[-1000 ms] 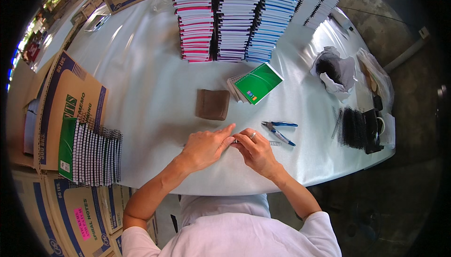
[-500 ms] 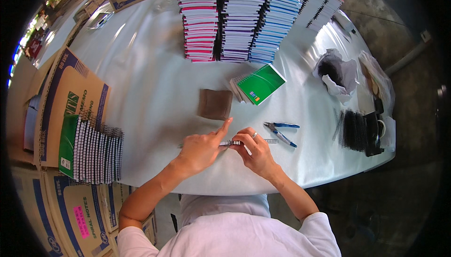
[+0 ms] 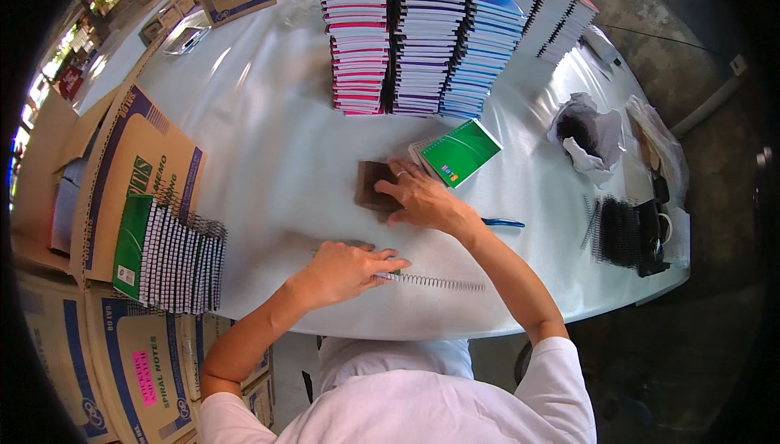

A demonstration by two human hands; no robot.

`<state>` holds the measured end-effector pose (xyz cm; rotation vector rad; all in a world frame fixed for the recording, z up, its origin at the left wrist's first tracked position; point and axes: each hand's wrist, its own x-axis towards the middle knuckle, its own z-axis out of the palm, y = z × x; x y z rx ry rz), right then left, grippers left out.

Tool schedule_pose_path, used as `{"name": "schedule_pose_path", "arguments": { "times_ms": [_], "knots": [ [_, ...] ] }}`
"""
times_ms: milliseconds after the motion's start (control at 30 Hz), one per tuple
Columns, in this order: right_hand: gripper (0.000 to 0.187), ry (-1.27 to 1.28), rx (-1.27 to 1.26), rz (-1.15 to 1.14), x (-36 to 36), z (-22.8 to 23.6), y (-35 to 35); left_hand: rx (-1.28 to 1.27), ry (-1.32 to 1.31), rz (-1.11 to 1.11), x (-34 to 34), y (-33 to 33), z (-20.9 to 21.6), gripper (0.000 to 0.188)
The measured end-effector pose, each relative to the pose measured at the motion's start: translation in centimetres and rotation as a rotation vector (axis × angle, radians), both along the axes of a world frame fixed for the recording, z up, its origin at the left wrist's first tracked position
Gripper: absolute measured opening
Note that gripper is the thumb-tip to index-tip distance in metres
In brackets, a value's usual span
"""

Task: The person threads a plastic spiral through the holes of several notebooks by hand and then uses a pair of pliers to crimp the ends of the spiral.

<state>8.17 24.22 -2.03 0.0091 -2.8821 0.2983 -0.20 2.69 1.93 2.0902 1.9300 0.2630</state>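
Note:
My left hand (image 3: 345,271) is closed round a small notebook, mostly hidden beneath it; a sliver of green cover (image 3: 395,272) shows by the fingertips. From its edge a thin wire coil (image 3: 443,283) stretches to the right over the table. My right hand (image 3: 424,198) reaches forward with its fingers apart, touching a brown square pad (image 3: 365,190). Just beyond that hand lie small green-covered spiral notebooks (image 3: 461,154). A blue-handled cutter (image 3: 504,222) is mostly hidden behind my right forearm, with one handle tip showing.
Tall stacks of red (image 3: 356,46), purple (image 3: 426,50) and blue notebooks (image 3: 485,46) stand at the back. On the left are coil-edged notebooks (image 3: 183,257) beside a carton (image 3: 154,168). Black coils (image 3: 615,231) and a crumpled paper-lined container (image 3: 597,155) sit on the right.
My right hand has left the coil beside my left hand and moved forward onto the brown pad. More of the coil now shows. The cutter has become mostly covered by my forearm.

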Motion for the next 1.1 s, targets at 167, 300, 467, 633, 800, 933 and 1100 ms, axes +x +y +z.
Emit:
{"name": "schedule_pose_path", "arguments": {
  "times_ms": [167, 300, 467, 633, 800, 933, 1100],
  "knots": [
    [0.052, -0.309, -0.421, 0.039, 0.8, 3.6, 0.4, 0.216, 0.031, 0.313, 0.0, -1.5, -1.2, 0.081],
    [0.056, -0.424, -1.003, 0.244, 5.0, 3.7, 2.7, 0.074, -0.075, 0.357, -0.5, -0.8, 0.2, 0.092],
    [0.063, -0.453, -1.079, 0.292, 4.6, 5.1, 1.3, -0.074, -0.01, 0.276, -1.9, 0.5, 0.5, 0.09],
    [0.055, -0.414, -0.974, 0.287, 4.4, 4.2, 1.5, -0.123, -0.069, 0.266, -2.1, 0.7, 1.5, 0.089],
    [0.053, -0.384, -1.11, 0.48, 4.6, 3.8, 1.3, -0.075, -0.02, 0.255, -2.1, 0.6, -0.4, 0.09],
    [0.052, -0.389, -0.935, 0.205, 4.6, 5.2, 1.4, -0.091, -0.046, 0.29, -1.9, 0.8, 0.4, 0.091],
    [0.052, -0.446, -0.781, 0.197, 4.6, 4.2, 1.2, -0.128, -0.061, 0.214, -1.6, 0.5, 0.6, 0.093]
  ]
}}
